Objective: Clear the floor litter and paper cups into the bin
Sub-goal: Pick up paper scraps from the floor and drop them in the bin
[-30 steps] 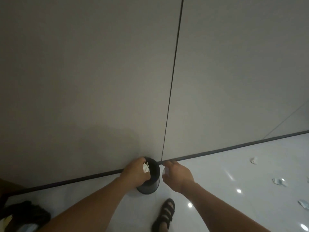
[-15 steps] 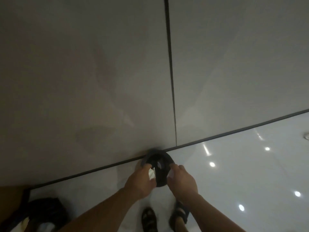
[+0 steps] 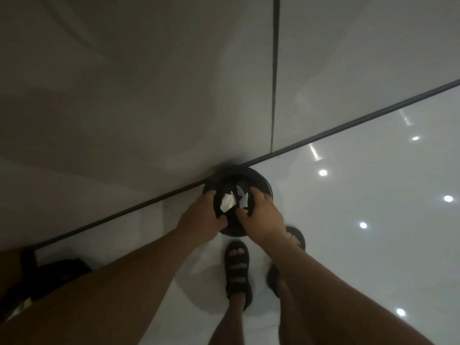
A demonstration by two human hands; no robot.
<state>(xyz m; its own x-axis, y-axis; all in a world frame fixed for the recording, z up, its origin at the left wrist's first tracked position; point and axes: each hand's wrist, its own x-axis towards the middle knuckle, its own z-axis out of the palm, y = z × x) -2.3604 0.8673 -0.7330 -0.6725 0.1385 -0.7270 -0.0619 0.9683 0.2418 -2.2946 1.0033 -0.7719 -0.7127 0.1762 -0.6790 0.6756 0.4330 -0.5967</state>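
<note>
Showing the drop into the bin (image 3: 258, 178): the round black bin stands at the far edge of the floor (image 3: 373, 245), touching the dark skirting line (image 3: 348, 125) just below the vertical wall seam (image 3: 275, 83). Your left hand (image 3: 199, 220) is curled round a white scrap (image 3: 227, 202). Your right hand (image 3: 263, 215) pinches a second scrap (image 3: 243, 199) between thumb and fingers. Both scraps hang over the bin's mouth, just beside each other.

Step in hand, as judged: the release. Lower both hands until the scraps sit below the rim, then open your fingers fully, 1 hand at a time, so the light paper falls straight and does not drift back onto the floor. Check that nothing clings to a palm before you lift away.

Surroundings: your 2 feet stand near the bin's near side, one sandal (image 3: 236, 267) in full view and the other sandal (image 3: 296, 239) partly hidden behind your right forearm. A dark bag (image 3: 49, 275) lies toward the floor's left edge, well apart. Lights glare on the glossy floor. No paper cups or other litter show in this view, so what remains cannot be judged. Nothing stands between your hands and the bin.
</note>
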